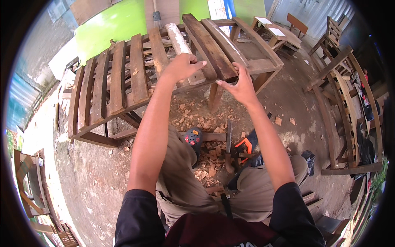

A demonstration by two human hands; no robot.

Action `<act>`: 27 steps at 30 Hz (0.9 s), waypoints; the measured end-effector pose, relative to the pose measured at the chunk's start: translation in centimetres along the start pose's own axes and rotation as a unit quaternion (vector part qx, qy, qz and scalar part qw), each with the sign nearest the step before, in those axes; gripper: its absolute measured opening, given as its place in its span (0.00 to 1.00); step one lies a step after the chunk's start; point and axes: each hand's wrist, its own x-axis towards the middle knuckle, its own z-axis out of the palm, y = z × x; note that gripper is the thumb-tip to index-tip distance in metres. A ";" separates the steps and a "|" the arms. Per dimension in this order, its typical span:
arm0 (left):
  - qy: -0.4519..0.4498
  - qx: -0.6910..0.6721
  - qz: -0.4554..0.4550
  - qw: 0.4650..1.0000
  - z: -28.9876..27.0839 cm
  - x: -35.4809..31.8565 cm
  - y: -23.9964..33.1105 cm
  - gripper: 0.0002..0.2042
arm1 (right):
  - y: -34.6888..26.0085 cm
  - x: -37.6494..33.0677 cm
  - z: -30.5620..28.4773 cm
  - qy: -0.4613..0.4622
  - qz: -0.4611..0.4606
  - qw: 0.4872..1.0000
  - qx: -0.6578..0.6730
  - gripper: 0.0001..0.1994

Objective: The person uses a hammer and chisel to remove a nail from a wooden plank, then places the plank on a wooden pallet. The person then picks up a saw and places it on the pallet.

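A slatted wooden bench frame [123, 109] stretches across in front of me. Over a white-stained plank [177, 39] is my left hand [182, 68], thumb stretched out and fingers loosely bent, with nothing visible in it. A thick dark wooden beam [212, 47] lies lengthwise across the top of the bench. My right hand [243, 87] spans the near end of this beam, thumb at its lower left corner and fingers along its right edge. Another slat with a white streak [226, 39] lies just right of the beam.
Wood chips [210, 164] litter the floor between my feet. A long-handled tool [228, 144] and an orange-handled tool [246, 145] lie there too. A wooden frame [329, 119] stands at right, a low table [279, 35] at far right. A broom [156, 16] leans at the back.
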 end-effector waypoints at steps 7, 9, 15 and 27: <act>0.023 -0.061 0.125 0.990 2.7 0.2 -0.8 0.22 | 1.9 -1.0 -1.2 -0.013 0.014 0.992 0.122 0.25; 0.007 -0.054 0.116 0.992 2.6 0.0 -0.6 0.21 | 2.7 -0.8 -1.5 -0.013 0.007 0.990 0.141 0.20; 0.007 -0.062 0.079 0.995 1.3 -0.4 -1.0 0.18 | 6.0 -3.1 -1.8 0.001 0.136 0.976 0.168 0.11; 0.086 0.054 0.178 0.979 -1.0 -7.7 -0.6 0.10 | 2.9 -2.9 -3.4 0.065 0.062 0.971 0.222 0.15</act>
